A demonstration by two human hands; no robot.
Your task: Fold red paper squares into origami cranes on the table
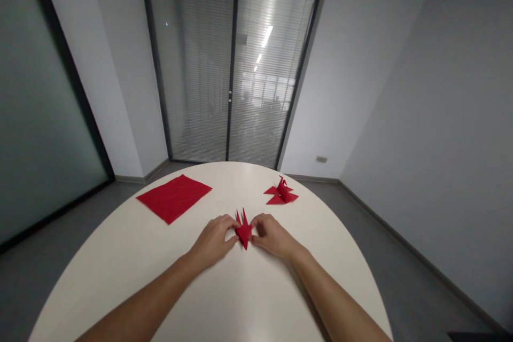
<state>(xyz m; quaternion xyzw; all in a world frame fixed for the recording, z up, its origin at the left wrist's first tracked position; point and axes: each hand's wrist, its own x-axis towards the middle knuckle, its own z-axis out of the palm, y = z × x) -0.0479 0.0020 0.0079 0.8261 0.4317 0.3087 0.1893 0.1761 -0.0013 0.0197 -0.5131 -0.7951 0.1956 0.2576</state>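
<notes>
A small folded red origami piece [244, 232] sits at the middle of the table, with two thin points facing away from me and a broader point towards me. My left hand [215, 238] pinches its left edge between thumb and fingers. On the opposite side, my right hand [274, 236] has its thumb and fingertips closed at the right edge. Farther back to the right stands a finished-looking red origami crane [282, 192] with spread wings. A flat sheet of red paper [175, 199], lightly creased, lies to the left of my hands.
The round white table [248, 299] has a curved edge on both sides and at the back. Beyond it are a glass door with blinds [232, 75], a plain grey wall [433, 117] on the right and a dark grey floor [385, 256].
</notes>
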